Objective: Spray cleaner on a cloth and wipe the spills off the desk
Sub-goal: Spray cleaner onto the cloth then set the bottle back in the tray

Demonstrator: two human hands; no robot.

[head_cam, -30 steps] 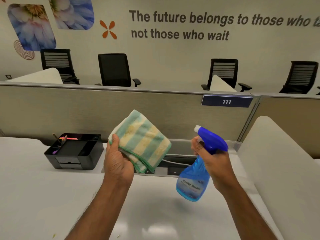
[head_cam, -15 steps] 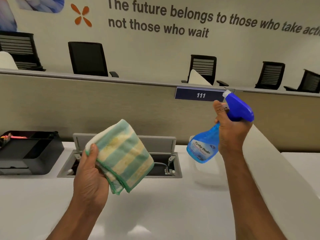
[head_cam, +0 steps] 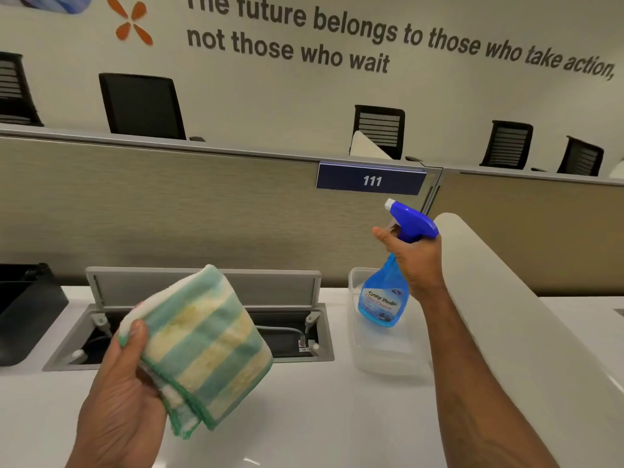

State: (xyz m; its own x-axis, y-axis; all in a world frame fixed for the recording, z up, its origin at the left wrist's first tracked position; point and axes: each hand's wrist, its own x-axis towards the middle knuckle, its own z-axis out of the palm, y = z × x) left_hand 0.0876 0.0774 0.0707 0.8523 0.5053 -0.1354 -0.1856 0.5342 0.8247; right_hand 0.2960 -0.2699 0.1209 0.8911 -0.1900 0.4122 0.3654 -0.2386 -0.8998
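Observation:
My left hand (head_cam: 118, 393) grips a folded cloth (head_cam: 202, 346) with green and yellow stripes, held up above the white desk (head_cam: 304, 417). My right hand (head_cam: 412, 261) holds a blue spray bottle (head_cam: 385, 295) by its neck, with a finger at the trigger. Its white nozzle points left toward the cloth, roughly a bottle's length away. No spill shows on the visible part of the desk.
An open cable hatch (head_cam: 202, 319) is sunk into the desk behind the cloth. A clear plastic tray (head_cam: 381, 359) sits under the bottle. A black organiser (head_cam: 23, 312) stands at the left edge. A rounded white divider (head_cam: 526, 319) and a beige partition (head_cam: 169, 211) bound the desk.
The bottle has come down from level with the 111 sign and now hangs over the clear tray. The cloth stays held up in my left hand. The view has shifted slightly.

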